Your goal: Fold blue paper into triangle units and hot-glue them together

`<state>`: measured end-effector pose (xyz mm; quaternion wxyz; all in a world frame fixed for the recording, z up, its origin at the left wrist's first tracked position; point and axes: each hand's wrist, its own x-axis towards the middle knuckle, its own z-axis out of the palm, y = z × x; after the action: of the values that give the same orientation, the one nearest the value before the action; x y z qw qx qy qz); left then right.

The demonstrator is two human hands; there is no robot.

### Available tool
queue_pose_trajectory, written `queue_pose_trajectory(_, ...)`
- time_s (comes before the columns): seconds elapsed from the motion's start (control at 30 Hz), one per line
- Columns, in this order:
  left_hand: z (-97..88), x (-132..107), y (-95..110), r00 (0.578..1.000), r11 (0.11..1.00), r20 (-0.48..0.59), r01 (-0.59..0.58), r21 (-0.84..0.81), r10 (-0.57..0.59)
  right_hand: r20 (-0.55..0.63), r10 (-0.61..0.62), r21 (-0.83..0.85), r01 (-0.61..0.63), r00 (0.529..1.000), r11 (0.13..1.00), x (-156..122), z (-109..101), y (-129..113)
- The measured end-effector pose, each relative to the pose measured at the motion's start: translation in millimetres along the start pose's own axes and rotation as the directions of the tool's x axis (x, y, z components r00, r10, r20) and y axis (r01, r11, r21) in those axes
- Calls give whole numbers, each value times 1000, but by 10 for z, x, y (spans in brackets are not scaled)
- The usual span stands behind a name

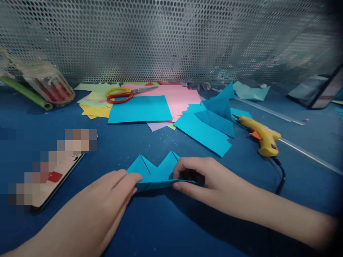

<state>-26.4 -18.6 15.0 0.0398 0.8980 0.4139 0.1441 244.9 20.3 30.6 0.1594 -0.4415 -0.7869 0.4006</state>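
A folded sheet of blue paper with two pointed peaks along its far side lies on the blue table in front of me. My left hand grips its left end, with the fingers resting on top near the folded front edge. At the other end, my right hand pinches the front edge between thumb and curled fingers. Part of the paper's right side is hidden behind those fingers. Beyond it lie a flat blue sheet and a folded blue paper piece on more blue paper.
Scissors lie on pink sheets at the back. A yellow glue gun with a black cord is at right, near clear sticks. A phone lies left, a glass jar behind it. Perforated metal closes the back.
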Motion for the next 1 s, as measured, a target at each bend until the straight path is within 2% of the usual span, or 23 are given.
queue_pose_trajectory(0.13,-38,111,-8,997,991,-56,-54,124,61,-108,-89,-78,81,990,994,30,32,83)
queue_pose_trajectory(0.2,-25,127,-27,997,989,-63,-30,147,39,-154,-118,-129,99,981,987,31,50,118)
queue_pose_trajectory(0.33,27,124,-60,1000,992,-10,8,128,-7,-199,-148,-197,109,969,974,8,85,155)
queue_pose_trajectory(0.47,47,123,-81,997,997,43,63,50,-65,-179,-212,-256,163,961,953,-11,131,171)
queue_pose_trajectory(0.6,18,157,-80,996,999,77,51,19,-52,-169,-187,-265,138,968,954,-7,146,168)
queue_pose_trajectory(0.73,-25,194,-40,999,1000,-29,13,-9,-13,-152,-149,-183,120,977,976,2,95,163)
queue_pose_trajectory(0.8,-30,185,-18,1000,998,-23,2,-59,-4,-104,-221,-186,199,970,962,-3,73,169)
queue_pose_trajectory(0.9,-7,136,7,998,991,52,-12,-132,19,-57,-373,-221,353,926,909,-16,67,181)
queue_pose_trajectory(1.0,26,79,30,999,989,33,-2,-151,7,-49,-434,-269,407,900,873,-20,80,184)
